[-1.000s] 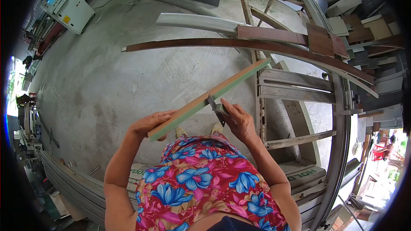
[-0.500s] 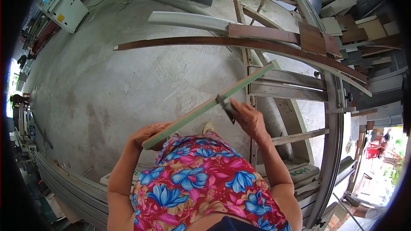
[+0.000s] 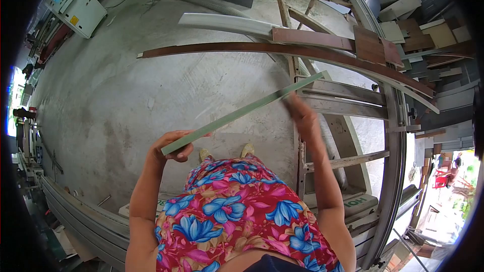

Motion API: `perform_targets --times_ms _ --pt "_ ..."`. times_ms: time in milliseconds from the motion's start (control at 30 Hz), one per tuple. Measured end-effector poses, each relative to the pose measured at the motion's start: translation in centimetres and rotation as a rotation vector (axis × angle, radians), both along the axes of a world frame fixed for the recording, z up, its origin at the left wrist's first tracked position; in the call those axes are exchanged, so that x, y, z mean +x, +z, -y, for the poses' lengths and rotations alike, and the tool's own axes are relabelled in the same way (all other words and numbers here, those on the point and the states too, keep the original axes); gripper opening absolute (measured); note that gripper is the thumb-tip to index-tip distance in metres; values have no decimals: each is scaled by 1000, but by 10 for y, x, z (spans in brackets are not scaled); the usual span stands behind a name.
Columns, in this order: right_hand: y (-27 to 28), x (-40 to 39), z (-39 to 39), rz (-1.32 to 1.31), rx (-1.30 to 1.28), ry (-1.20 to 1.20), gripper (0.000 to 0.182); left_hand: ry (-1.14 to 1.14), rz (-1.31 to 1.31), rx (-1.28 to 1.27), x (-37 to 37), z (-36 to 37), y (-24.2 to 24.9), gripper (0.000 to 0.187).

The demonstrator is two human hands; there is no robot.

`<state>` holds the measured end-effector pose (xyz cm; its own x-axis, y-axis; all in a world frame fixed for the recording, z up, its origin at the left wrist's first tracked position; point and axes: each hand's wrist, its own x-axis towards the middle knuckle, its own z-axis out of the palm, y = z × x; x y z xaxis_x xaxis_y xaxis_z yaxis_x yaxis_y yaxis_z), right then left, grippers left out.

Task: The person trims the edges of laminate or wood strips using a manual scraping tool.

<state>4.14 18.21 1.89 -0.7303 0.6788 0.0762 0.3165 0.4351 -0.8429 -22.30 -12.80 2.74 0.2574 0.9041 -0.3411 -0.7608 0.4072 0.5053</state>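
Note:
A long, narrow strip with pale green faces (image 3: 237,114) slants from the lower left up to the right, its far end over the metal frame. My left hand (image 3: 177,146) is wrapped round the near end of the strip. Beside the far part of the strip, my right hand (image 3: 304,116) is closed on a small dark tool (image 3: 287,98), both blurred by motion. The tool is at the strip's edge; its exact contact cannot be made out.
A metal frame (image 3: 348,106) stands at the right, with a long brown strip (image 3: 217,47) and a whitish strip (image 3: 222,23) lying across it. A white machine (image 3: 80,12) is at the upper left. Boards (image 3: 418,35) are piled at the upper right.
My right hand and the tool have moved up and right along the strip. My left hand and the strip's near end have risen a little and shifted left, and the strip has turned.

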Motion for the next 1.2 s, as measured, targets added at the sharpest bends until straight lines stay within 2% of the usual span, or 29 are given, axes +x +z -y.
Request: perform_targets --times_ms 33,67,100,167,233,267,367,400,467,500,533,633,700,733,800,900,933,1000,1067,1100,1167,1200 --pt "-14 -2 25 -87 -70 119 48 -5 7 2 -2 -3 6 54" --pt "5 -4 48 23 126 302 51 -11 14 2 -5 -5 9 54" --pt "40 -11 70 128 40 388 54 -14 -4 2 -8 -7 10 54" --pt "40 -18 73 34 -62 379 47 -20 -43 2 -15 -10 9 56" --pt "7 -25 43 -173 -140 83 45 -14 16 7 -22 -11 3 56" --pt "-8 -30 27 -416 -274 -39 43 -12 45 12 -26 -11 -1 57" --pt "5 -28 30 -40 172 -243 41 -44 3 30 -38 -12 -8 58" --pt "-3 -32 44 -38 120 -118 41 -53 20 37 -41 -15 -11 59" --pt "3 -42 97 91 254 214 42 -80 56 44 -46 -19 -13 61" --pt "20 -48 124 104 -69 339 43 -91 64 45 -50 -19 -15 62" --pt "50 -52 137 144 -83 445 44 -101 70 46 -53 -20 -18 63" --pt "-11 -56 96 -144 -119 236 53 -110 63 42 -59 -24 -23 65" --pt "7 -48 39 -356 -222 -59 50 -118 59 48 -59 -26 -24 65" --pt "-6 -38 3 -349 -108 -197 46 -123 59 56 -60 -26 -22 64" --pt "1 -14 -36 -4 204 -413 44 -125 51 57 -60 -26 -22 62" --pt "-6 -10 -34 247 311 -439 44 -126 39 39 -60 -27 -24 59" --pt "-3 -20 -11 201 270 -321 47 -130 42 39 -61 -26 -26 58" --pt "-32 -39 37 -169 469 57 49 -135 46 30 -62 -25 -26 56" --pt "4 -52 106 117 347 324 41 -137 45 13 -63 -26 -25 55" --pt "49 -55 116 307 150 451 42 -138 40 13 -63 -29 -26 54" --pt "-3 -49 81 40 95 306 47 -128 34 12 -63 -28 -27 54" --pt "-35 -47 45 -353 -481 173 51 -133 25 15 -63 -27 -27 54"
